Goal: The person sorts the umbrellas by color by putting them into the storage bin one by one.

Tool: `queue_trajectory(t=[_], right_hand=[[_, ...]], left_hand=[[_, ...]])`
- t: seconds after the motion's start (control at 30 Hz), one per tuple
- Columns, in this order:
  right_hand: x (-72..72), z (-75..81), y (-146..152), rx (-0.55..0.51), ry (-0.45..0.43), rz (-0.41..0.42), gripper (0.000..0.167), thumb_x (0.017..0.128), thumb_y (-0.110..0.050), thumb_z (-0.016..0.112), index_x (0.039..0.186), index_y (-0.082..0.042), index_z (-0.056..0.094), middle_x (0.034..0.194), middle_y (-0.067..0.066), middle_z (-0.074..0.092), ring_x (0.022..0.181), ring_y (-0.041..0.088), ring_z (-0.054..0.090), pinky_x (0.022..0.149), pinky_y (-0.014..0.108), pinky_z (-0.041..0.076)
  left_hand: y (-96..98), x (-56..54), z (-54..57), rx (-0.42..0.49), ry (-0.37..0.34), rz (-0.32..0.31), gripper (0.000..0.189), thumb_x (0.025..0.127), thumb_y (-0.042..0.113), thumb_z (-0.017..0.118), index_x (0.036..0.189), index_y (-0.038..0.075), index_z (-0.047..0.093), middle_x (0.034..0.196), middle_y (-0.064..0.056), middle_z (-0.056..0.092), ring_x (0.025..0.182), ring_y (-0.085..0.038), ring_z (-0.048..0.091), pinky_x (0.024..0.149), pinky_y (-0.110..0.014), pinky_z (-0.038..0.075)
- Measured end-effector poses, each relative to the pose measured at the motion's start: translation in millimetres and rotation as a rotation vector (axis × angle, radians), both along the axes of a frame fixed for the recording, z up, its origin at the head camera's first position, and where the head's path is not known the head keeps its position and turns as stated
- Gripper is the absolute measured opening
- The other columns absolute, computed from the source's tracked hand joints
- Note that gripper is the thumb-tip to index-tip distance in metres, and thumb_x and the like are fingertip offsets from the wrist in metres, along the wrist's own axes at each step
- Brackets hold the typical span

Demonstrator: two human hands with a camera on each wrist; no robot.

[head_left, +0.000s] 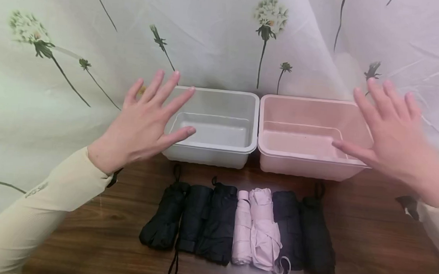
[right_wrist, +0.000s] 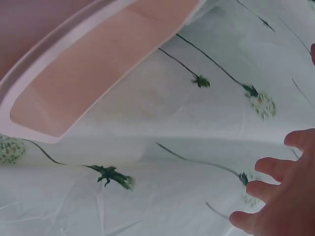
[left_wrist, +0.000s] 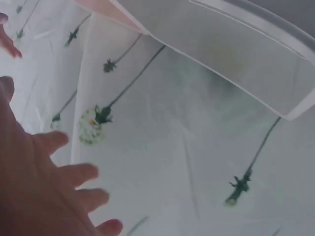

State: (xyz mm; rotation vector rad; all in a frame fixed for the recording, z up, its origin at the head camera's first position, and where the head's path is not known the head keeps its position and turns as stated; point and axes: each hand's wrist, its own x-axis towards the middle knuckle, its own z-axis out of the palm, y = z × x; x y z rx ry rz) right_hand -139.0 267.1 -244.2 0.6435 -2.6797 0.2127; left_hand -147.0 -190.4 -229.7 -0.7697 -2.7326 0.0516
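Note:
My left hand [head_left: 139, 126] is spread wide in the air by the left end of a grey-white plastic bin [head_left: 206, 156], holding nothing. On the other side my right hand [head_left: 397, 142], fingers also splayed, overlaps the right end of a pink plastic bin [head_left: 310, 168] in the head view. Both bins have bare floors. In front of them lies a row of folded umbrellas: several black ones, including one at the left end [head_left: 163, 216] and one at the right end [head_left: 317, 237], with a slim pink umbrella [head_left: 242, 233] and a fuller pink umbrella [head_left: 264, 231] in the middle.
The bins stand side by side at the back of a dark wooden table [head_left: 110, 240]. Behind them hangs a white cloth [head_left: 220, 34] printed with dandelions. Thin wrist loops [head_left: 172, 271] stick out from some umbrellas toward the front.

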Motion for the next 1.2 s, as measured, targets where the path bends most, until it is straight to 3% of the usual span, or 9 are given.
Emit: queue_trajectory(t=[0.23,0.4,0.53,0.63,0.77,0.87,1.0,1.1,1.2], right_hand=[[6.5,-0.8,14.6,-0.209,0.228,0.059,0.111,0.078,-0.086,0.038,0.144,0.003,0.036,0.148,0.032,0.033,0.142,0.048,0.022,0.120,0.058,0.011],[19.6,2.8,27.3,-0.318,0.141,-0.079,0.108,0.079,-0.078,0.052,0.147,0.002,0.032,0.152,0.029,0.029,0.145,0.046,0.018,0.122,0.053,0.008],[25.1,-6.5,37.6,-0.472,0.236,-0.115,0.104,0.079,-0.076,0.055,0.145,0.002,0.036,0.149,0.025,0.038,0.144,0.035,0.028,0.122,0.043,0.016],[29.2,-21.5,41.6,-0.652,0.300,-0.066,0.092,0.083,-0.065,0.061,0.139,0.006,0.042,0.139,0.003,0.051,0.136,0.015,0.040,0.118,0.028,0.026],[39.3,-38.1,43.1,-0.768,0.229,-0.029,0.061,0.085,-0.024,0.071,0.137,-0.002,0.046,0.122,-0.022,0.046,0.115,-0.006,0.047,0.103,0.010,0.035],[48.2,-49.8,42.0,-0.731,0.151,-0.051,0.063,0.081,-0.005,0.070,0.139,-0.006,0.044,0.120,-0.024,0.045,0.104,-0.011,0.047,0.092,0.003,0.037],[58.3,-66.5,38.7,-0.652,-0.003,-0.115,0.071,0.078,0.001,0.072,0.141,-0.005,0.039,0.114,-0.028,0.042,0.093,-0.018,0.046,0.079,-0.003,0.035],[65.2,-81.6,35.0,-0.604,-0.115,-0.146,0.072,0.079,0.000,0.074,0.140,0.001,0.035,0.111,-0.016,0.046,0.086,-0.020,0.045,0.073,-0.003,0.035],[70.7,-99.3,29.4,-0.552,-0.198,-0.151,0.073,0.081,-0.006,0.075,0.139,0.004,0.032,0.113,0.007,0.048,0.084,-0.020,0.043,0.069,0.001,0.037]], left_hand=[[-25.9,-3.9,-5.2,0.124,0.035,0.073,0.072,0.095,0.061,0.041,0.155,0.029,0.018,0.164,-0.002,-0.001,0.151,-0.030,-0.008,0.116,-0.064,0.002],[-48.2,-3.5,-17.1,0.256,-0.008,0.136,0.069,0.098,0.058,0.037,0.155,0.024,0.018,0.164,-0.004,0.000,0.151,-0.030,-0.008,0.115,-0.065,0.002],[-61.0,-2.1,-29.9,0.420,-0.090,0.202,0.062,0.101,0.050,0.033,0.155,0.023,0.018,0.164,-0.004,0.001,0.151,-0.034,-0.001,0.112,-0.069,0.007],[-66.6,-3.7,-39.7,0.546,-0.131,0.235,0.059,0.103,0.044,0.033,0.155,0.020,0.021,0.163,-0.010,0.008,0.148,-0.041,0.009,0.112,-0.069,0.011],[-71.2,-9.4,-52.3,0.668,-0.169,0.279,0.057,0.102,0.038,0.038,0.151,0.009,0.029,0.151,-0.025,0.031,0.132,-0.044,0.034,0.106,-0.062,0.027],[-73.9,-14.7,-62.3,0.746,-0.230,0.312,0.056,0.103,0.034,0.040,0.146,0.000,0.034,0.138,-0.031,0.043,0.115,-0.044,0.045,0.095,-0.055,0.037],[-76.8,-20.5,-76.4,0.878,-0.368,0.380,0.056,0.103,0.033,0.038,0.145,-0.004,0.032,0.137,-0.032,0.044,0.115,-0.039,0.050,0.082,-0.029,0.048],[-78.8,-23.7,-87.4,0.973,-0.467,0.460,0.059,0.103,0.037,0.037,0.146,-0.003,0.028,0.141,-0.028,0.043,0.113,-0.029,0.050,0.075,-0.016,0.045],[-82.5,-25.9,-98.2,1.097,-0.580,0.513,0.062,0.102,0.040,0.039,0.148,0.001,0.025,0.141,-0.020,0.042,0.105,-0.016,0.051,0.078,-0.018,0.045]])
